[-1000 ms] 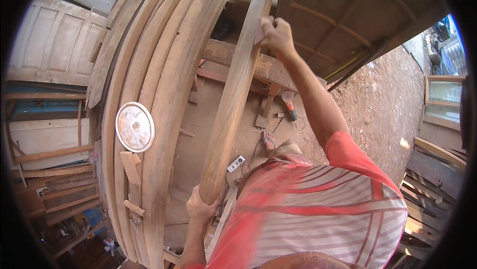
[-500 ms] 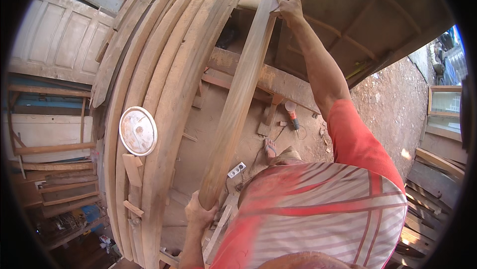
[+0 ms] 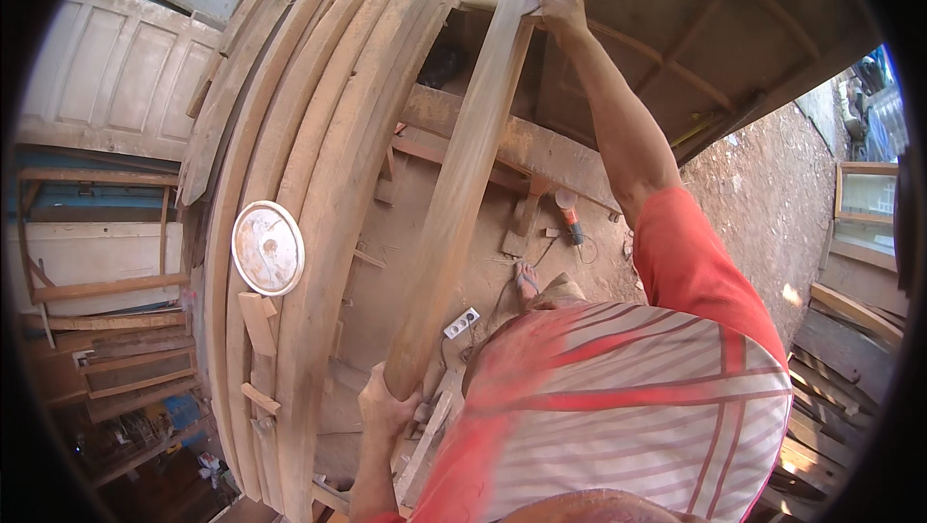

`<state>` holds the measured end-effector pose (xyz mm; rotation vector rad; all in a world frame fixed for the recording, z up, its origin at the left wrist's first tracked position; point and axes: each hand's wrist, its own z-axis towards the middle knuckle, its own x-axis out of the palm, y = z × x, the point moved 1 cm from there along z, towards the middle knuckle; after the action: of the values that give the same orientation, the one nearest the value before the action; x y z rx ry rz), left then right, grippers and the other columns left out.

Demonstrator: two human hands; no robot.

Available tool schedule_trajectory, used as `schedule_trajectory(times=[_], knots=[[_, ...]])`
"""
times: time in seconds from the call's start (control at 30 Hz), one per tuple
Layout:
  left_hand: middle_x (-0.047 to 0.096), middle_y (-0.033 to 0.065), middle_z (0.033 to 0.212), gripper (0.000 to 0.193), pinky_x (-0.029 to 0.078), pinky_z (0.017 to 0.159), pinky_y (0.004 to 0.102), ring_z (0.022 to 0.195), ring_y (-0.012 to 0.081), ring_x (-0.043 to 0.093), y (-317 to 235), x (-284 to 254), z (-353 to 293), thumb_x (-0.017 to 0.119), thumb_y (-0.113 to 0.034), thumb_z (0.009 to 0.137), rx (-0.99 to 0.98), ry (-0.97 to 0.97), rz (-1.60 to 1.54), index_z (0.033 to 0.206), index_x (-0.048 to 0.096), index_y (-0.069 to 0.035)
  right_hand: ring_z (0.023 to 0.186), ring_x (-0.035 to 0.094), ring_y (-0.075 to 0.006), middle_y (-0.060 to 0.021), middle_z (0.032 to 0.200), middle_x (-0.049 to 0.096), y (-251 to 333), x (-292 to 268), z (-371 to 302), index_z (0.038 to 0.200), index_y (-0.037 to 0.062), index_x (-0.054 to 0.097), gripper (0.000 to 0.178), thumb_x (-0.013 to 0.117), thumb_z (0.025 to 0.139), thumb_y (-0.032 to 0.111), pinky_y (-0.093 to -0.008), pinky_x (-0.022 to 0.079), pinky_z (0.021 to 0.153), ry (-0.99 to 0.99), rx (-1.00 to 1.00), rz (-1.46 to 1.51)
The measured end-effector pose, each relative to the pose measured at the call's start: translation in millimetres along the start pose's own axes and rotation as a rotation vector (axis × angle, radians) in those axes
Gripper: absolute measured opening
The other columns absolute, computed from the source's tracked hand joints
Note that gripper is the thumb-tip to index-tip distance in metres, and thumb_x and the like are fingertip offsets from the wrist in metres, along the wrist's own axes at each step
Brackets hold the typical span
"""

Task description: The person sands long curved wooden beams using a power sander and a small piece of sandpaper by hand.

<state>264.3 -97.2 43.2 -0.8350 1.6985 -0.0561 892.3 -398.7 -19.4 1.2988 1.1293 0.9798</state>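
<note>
A long wooden plank (image 3: pixel 462 175) runs lengthwise from near my waist to the far side, and both my hands are on it. My left hand (image 3: pixel 388 401) wraps round its near end, thumb over the top edge. At the far end, my right hand (image 3: pixel 560 11) is closed on the plank's tip, arm stretched out. Whether anything lies between the right fingers and the wood is hidden. To the left of the plank is a stack of long timber boards (image 3: pixel 333 146). A round white lid (image 3: pixel 268 248), stained brown, lies on those boards.
A power tool with an orange body (image 3: pixel 572 224) and a white power strip (image 3: pixel 462 323) lie on the dusty ground, near my foot (image 3: pixel 526 280). A low wooden beam (image 3: pixel 570 164) crosses beneath the plank. A large dark panel (image 3: pixel 695 30) stands far right. Old doors (image 3: pixel 116 69) lean left.
Both hands keep their grip at the plank's ends, with barely any movement. The view has shifted slightly.
</note>
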Motion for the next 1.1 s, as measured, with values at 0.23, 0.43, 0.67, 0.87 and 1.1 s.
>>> schedule_trajectory(times=[0.23,0.43,0.67,0.87,1.1], knots=[[0.077,0.0234,0.102,0.058,0.061,0.082,0.049,0.096,0.0424,0.077,-5,-4,-2,0.088,-0.03,0.077,-0.031,0.001,-0.012,0.124,0.064,-0.005,0.088,0.062,-0.0086,-0.0043,0.098,0.07,-42,13,-215,0.112,-0.0053,0.07,0.039,0.063,0.109,0.033,-0.0266,0.052,0.077,0.199,0.014,0.255],[0.077,0.0231,0.102,0.061,0.061,0.082,0.049,0.096,0.0421,0.077,0,-2,-5,0.088,-0.03,0.076,-0.051,0.008,0.008,0.126,0.063,-0.005,0.088,0.065,-0.0106,-0.0058,0.098,0.07,-36,27,-246,0.107,-0.0044,0.067,0.038,0.062,0.111,0.033,-0.0277,0.056,0.079,0.084,0.004,0.172],[0.076,0.0235,0.103,0.062,0.061,0.082,0.0498,0.095,0.0428,0.076,4,0,-4,0.089,-0.031,0.076,0.024,-0.012,0.005,0.126,0.063,-0.005,0.069,0.072,-0.0191,-0.0131,0.084,0.073,-4,8,-52,0.099,-0.0093,0.071,0.044,0.063,0.104,0.033,-0.0347,0.058,0.058,0.065,-0.025,0.078],[0.076,0.0234,0.102,0.062,0.061,0.083,0.0506,0.094,0.0425,0.076,4,-2,-8,0.089,-0.031,0.076,-0.038,0.019,0.025,0.125,0.063,-0.004,0.066,0.072,-0.0195,-0.0123,0.084,0.074,-12,16,-72,0.096,-0.009,0.072,0.046,0.064,0.104,0.035,-0.0329,0.058,0.058,0.1,-0.051,0.065],[0.076,0.0228,0.102,0.063,0.061,0.082,0.0496,0.094,0.0424,0.076,-2,-5,-3,0.09,-0.032,0.076,0.01,0.002,0.017,0.125,0.063,-0.004,0.062,0.07,-0.0189,-0.0102,0.082,0.073,-2,-1,-18,0.098,-0.0057,0.073,0.044,0.063,0.105,0.036,-0.0318,0.054,0.053,0.082,-0.012,0.018]])
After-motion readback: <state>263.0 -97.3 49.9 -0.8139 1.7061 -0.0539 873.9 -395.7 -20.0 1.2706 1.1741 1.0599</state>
